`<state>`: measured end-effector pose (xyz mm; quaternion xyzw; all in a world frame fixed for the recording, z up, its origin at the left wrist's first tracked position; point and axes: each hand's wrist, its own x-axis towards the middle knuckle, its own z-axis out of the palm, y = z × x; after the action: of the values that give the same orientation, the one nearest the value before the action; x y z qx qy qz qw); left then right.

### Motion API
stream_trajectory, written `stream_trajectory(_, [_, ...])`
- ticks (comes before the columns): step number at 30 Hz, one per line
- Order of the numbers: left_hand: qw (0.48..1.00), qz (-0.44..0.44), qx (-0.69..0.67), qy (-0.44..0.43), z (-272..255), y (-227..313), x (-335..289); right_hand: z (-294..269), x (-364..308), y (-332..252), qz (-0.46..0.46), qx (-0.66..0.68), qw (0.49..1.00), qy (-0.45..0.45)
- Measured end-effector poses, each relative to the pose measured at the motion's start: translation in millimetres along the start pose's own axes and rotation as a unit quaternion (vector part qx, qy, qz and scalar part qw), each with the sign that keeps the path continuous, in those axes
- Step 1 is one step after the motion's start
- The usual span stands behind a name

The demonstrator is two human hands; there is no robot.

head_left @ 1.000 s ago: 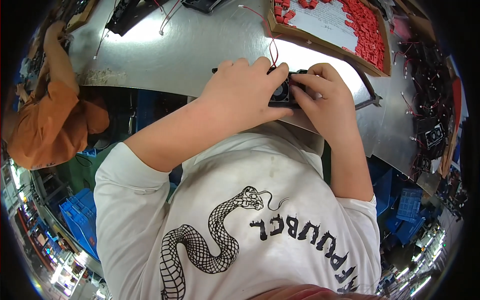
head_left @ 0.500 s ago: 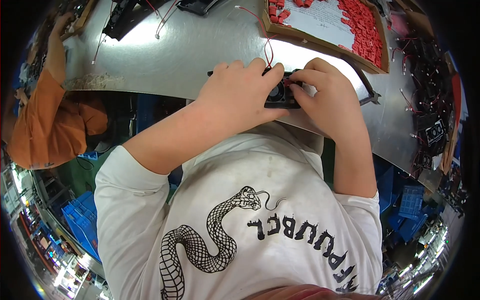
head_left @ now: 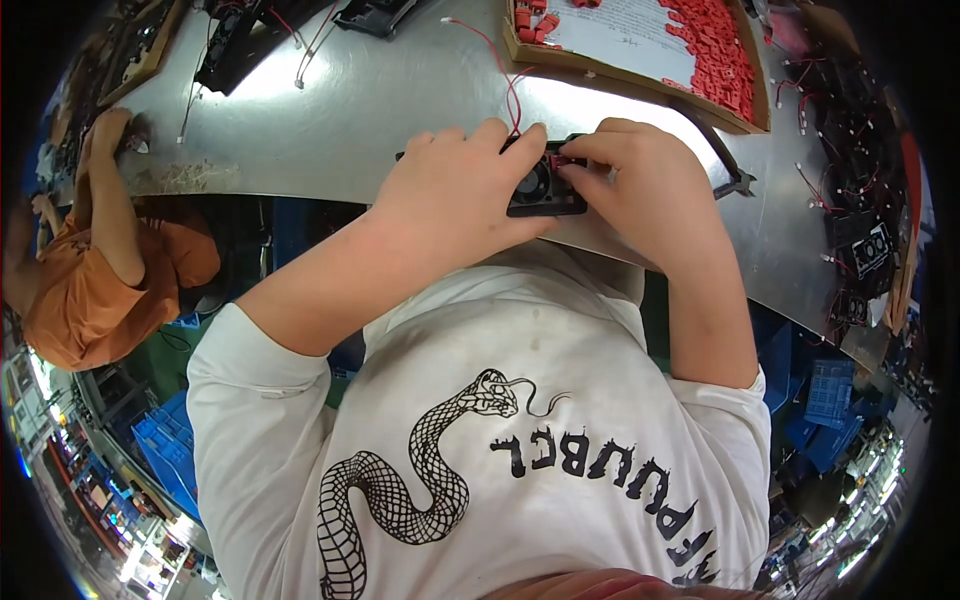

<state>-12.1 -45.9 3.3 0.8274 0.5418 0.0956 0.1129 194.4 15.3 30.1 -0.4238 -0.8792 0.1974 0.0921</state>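
My left hand (head_left: 455, 185) lies over a black plastic fan housing (head_left: 572, 208) at the near edge of the metal table, its fingers along the far side and its thumb along the near side. A small round fan (head_left: 533, 186) shows in the frame beside the thumb. Much of the housing is hidden under that hand. At the right end, the thumb and index finger of my right hand (head_left: 645, 190) pinch a small red piece (head_left: 558, 162) against the housing. Thin red wires (head_left: 512, 100) run from the housing's far side to a white connector.
Beyond my hands is a cardboard tray (head_left: 640, 82) of red pieces and a paper sheet. A dark tool with a forked end (head_left: 738, 184) lies right. Fan units with wires (head_left: 868, 250) crowd the right edge. Black parts (head_left: 235, 50) lie far left; a co-worker's arm (head_left: 112, 215) is left.
Both hands and the housing sit slightly further left in the picture, with the grip unchanged. The co-worker's arm at the left has shifted, the hand now lower and at the table.
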Motion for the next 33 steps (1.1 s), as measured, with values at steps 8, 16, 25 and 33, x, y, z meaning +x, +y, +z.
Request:
stream_trajectory(8, [1.0, -0.018, -0.014, -0.007, -0.7, 5.7, -0.7, 0.3, 3.9, -10.3, -0.056, -0.068, 0.996, 0.016])
stream_trajectory(16, [1.0, -0.015, -0.004, -0.007, -3.3, 8.2, -0.1, 0.6, 6.0, -9.8, -0.043, -0.114, 0.991, -0.058])
stream_trajectory(25, [0.999, -0.034, 0.008, -0.015, -3.7, 4.7, -2.3, -39.3, -23.0, 33.3, 0.012, 0.018, 1.0, -0.023])
stream_trajectory(33, [1.0, -0.008, 0.0, -0.021, -6.1, 4.8, -1.7, -3.3, -79.2, 108.5, 0.064, -0.165, 0.984, 0.032])
